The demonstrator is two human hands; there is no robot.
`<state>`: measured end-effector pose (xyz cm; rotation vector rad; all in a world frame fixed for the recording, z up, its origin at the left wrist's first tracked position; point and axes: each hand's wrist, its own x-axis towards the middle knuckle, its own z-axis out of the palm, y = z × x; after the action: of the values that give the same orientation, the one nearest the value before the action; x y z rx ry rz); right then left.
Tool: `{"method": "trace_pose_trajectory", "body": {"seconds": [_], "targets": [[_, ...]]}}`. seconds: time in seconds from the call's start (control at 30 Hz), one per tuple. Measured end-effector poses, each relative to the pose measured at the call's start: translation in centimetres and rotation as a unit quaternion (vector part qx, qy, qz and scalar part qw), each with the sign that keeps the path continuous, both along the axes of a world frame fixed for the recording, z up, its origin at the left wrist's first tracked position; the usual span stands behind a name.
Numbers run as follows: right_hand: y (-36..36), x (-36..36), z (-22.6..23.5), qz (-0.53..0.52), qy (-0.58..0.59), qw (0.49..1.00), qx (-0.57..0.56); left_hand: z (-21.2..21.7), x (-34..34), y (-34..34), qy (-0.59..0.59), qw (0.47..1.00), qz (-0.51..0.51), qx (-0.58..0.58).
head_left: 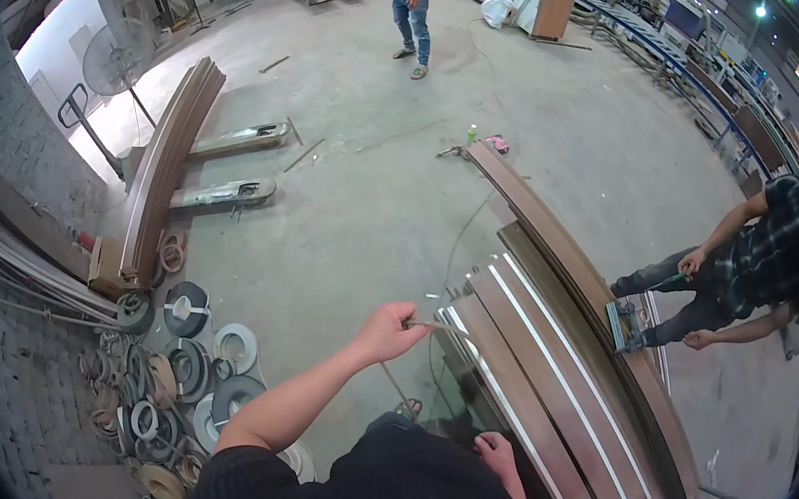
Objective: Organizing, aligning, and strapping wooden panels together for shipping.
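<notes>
My left hand [389, 333] is closed in a pinch on a thin beige strip [440, 325]. One part of the strip runs right toward the near edge of the long brown boards [520, 359], and another hangs down below the hand. My right hand [498, 452] is low, close to the boards' left side, with its fingers curled. What it holds, if anything, is hidden. White lines run lengthwise along several of the boards, which lie side by side.
A co-worker [764, 247] at the right works over the outermost board. Coiled rolls of strip [191, 367] crowd the left wall. Stacked long boards [164, 168] rest on a pallet jack [226, 195]. Another person [414, 16] stands farther off.
</notes>
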<state>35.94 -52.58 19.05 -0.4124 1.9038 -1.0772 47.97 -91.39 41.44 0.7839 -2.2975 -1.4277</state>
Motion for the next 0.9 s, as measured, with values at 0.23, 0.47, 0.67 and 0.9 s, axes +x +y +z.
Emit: {"method": "trace_pose_trajectory", "body": {"seconds": [0.23,0.47,0.67,0.9], "targets": [[2.6,-1.0,-2.1,0.007,0.104,0.978,0.18,-14.6,7.1,-9.5,-0.025,0.971,0.222,0.088],[3.1,-1.7,1.5,-0.101,0.003,0.971,0.218,-25.6,12.4,-13.5,-0.062,0.834,0.331,0.438],[-3.1,2.7,13.8,0.083,0.123,0.964,0.222,-32.9,16.0,-18.0,-0.232,0.884,0.357,0.195],[0.8,2.8,13.9,0.107,0.102,0.951,0.27,-32.7,14.8,-24.6,-0.278,0.871,0.377,0.149]]}}
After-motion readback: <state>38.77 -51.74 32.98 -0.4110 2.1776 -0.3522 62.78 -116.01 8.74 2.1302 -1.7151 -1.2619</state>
